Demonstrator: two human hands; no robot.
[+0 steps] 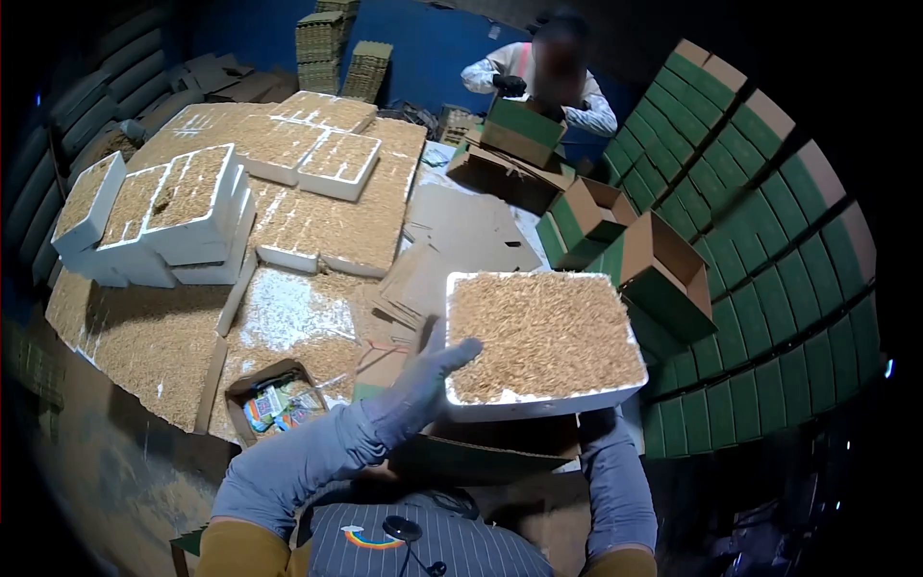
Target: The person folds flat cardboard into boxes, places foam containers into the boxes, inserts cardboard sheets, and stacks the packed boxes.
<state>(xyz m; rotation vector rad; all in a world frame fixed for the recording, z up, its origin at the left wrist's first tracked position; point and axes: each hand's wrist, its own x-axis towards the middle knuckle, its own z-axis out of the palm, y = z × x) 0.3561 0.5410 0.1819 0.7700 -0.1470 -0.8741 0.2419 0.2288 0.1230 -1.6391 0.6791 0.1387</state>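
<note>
A white foam tray (538, 337), heaped with tan grain-like pieces, is held up in front of me above an open cardboard box (471, 454). My left hand (433, 373), in a grey glove, grips its left side, thumb over the rim. At the lower right, my right hand (601, 423) comes up under the tray; its fingers are hidden. Left of the open box sits a small carton (236, 406) holding colourful packets (281, 409).
Similar filled trays (187, 197) are stacked on the left and spread over the table. Flattened cardboard (471, 226) lies mid-table. Two open green boxes (663, 274) stand on the right, before a wall of green boxes (769, 288). Across the table, a gloved co-worker (538, 82) handles another green box (519, 130).
</note>
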